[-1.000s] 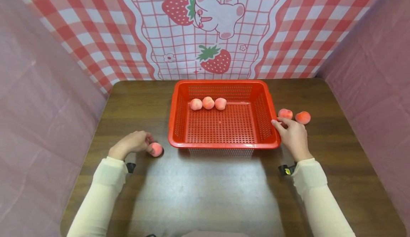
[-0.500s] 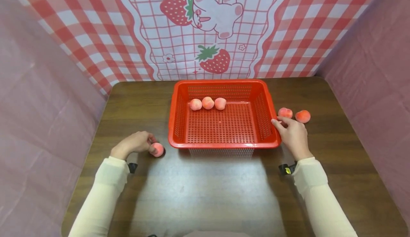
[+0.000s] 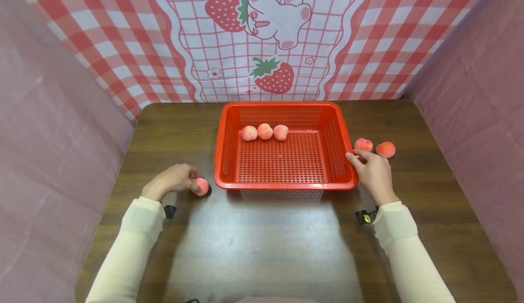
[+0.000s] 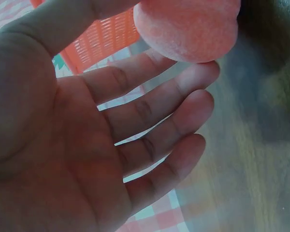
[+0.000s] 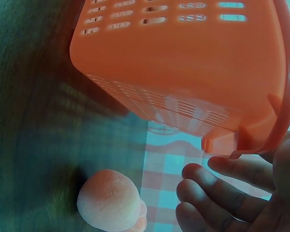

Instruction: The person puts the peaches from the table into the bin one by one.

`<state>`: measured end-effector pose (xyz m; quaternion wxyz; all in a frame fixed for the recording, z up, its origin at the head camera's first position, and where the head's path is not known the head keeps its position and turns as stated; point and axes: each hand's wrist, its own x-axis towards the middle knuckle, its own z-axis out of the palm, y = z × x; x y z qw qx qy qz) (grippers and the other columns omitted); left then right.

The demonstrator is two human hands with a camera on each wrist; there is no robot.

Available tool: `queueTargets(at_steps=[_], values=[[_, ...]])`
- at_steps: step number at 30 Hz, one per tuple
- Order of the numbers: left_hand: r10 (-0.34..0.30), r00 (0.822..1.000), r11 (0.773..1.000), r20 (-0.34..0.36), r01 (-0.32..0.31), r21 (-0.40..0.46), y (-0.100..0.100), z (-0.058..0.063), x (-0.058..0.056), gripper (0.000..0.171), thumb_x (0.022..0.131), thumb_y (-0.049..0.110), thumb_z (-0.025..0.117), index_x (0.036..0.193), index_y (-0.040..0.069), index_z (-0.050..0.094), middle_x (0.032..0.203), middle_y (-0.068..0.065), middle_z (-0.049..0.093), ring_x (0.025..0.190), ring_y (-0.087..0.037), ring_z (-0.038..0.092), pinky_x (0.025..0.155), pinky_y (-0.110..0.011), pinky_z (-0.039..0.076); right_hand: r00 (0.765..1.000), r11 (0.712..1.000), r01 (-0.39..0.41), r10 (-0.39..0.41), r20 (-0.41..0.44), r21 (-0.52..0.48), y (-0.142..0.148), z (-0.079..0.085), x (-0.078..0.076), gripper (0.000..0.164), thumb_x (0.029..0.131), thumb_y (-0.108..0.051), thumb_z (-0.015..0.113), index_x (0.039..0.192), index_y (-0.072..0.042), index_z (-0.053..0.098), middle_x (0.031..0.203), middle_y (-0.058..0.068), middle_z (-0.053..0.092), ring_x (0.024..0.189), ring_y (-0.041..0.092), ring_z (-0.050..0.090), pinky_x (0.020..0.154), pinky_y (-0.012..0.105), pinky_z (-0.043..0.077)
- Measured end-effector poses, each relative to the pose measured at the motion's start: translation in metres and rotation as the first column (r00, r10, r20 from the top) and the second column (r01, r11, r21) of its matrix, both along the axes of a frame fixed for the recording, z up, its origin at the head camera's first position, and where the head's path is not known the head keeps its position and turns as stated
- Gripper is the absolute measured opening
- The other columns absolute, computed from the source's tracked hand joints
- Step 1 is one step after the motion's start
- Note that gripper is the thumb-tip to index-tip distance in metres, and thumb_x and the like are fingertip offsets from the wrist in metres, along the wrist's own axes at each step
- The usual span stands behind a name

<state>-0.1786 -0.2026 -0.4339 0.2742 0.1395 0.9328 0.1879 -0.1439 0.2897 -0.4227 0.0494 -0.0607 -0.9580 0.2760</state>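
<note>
Left of the red plastic basket (image 3: pixel 282 186), my left hand (image 3: pixel 176 179) pinches a pink peach (image 3: pixel 201 187) between thumb and fingertips. In the left wrist view that peach (image 4: pixel 188 29) sits at the top, against the index and middle fingertips, while the other fingers are spread. My right hand (image 3: pixel 373 173) holds the basket's right rim, thumb on top. In the right wrist view its fingers (image 5: pixel 193 176) are bent just beneath the rim. Inside the basket, three peaches (image 3: pixel 265 131) lie in a row along the back left.
Two more peaches (image 3: pixel 385 149) lie on the wooden table (image 3: pixel 254 248) to the right of the basket, just beyond my right hand. A checked strawberry-print cloth (image 3: pixel 274 34) hangs behind the table, and pink cloth (image 3: pixel 53 134) hangs on both sides.
My left hand and the peach in it have shifted slightly to the right and away from me. The right hand stays at the basket rim, and the basket holds its place.
</note>
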Motion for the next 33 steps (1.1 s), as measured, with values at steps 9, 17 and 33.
queueTargets(at_steps=[9, 17, 33], values=[[0.059, 0.994, 0.998, -0.087, -0.058, 0.020, -0.003, 0.006, -0.005, 0.045, 0.081, 0.028, 0.073, 0.115, 0.001, 0.064, 0.101, -0.015, 0.070, 0.091, -0.027, 0.063, 0.083, -0.045, 0.050, 0.999, 0.999, -0.016, 0.017, -0.044, 0.034, 0.002, 0.002, -0.001, 0.042, 0.096, -0.034, 0.061, 0.120, 0.000, 0.067, 0.094, 0.020, 0.071, 0.072, 0.030, 0.058, 0.060, 0.030, 0.043], [0.155, 0.971, 0.987, -0.182, -0.144, 0.073, -0.003, 0.011, -0.007, 0.046, 0.083, 0.027, 0.071, 0.119, 0.001, 0.062, 0.104, -0.015, 0.069, 0.095, -0.029, 0.063, 0.084, -0.046, 0.050, 1.000, 1.000, -0.012, 0.012, 0.003, 0.004, 0.001, 0.003, -0.001, 0.047, 0.096, -0.038, 0.059, 0.123, -0.001, 0.065, 0.094, 0.019, 0.070, 0.072, 0.027, 0.056, 0.058, 0.027, 0.043], [0.298, 0.896, 0.951, -0.329, -0.250, 0.183, -0.003, 0.023, -0.014, 0.045, 0.085, 0.025, 0.068, 0.123, 0.002, 0.061, 0.106, -0.017, 0.069, 0.098, -0.033, 0.062, 0.087, -0.048, 0.047, 1.000, 1.000, -0.009, 0.009, 0.005, 0.016, 0.000, 0.002, 0.001, 0.046, 0.096, -0.036, 0.060, 0.124, 0.000, 0.064, 0.091, 0.020, 0.069, 0.073, 0.029, 0.056, 0.060, 0.028, 0.042]])
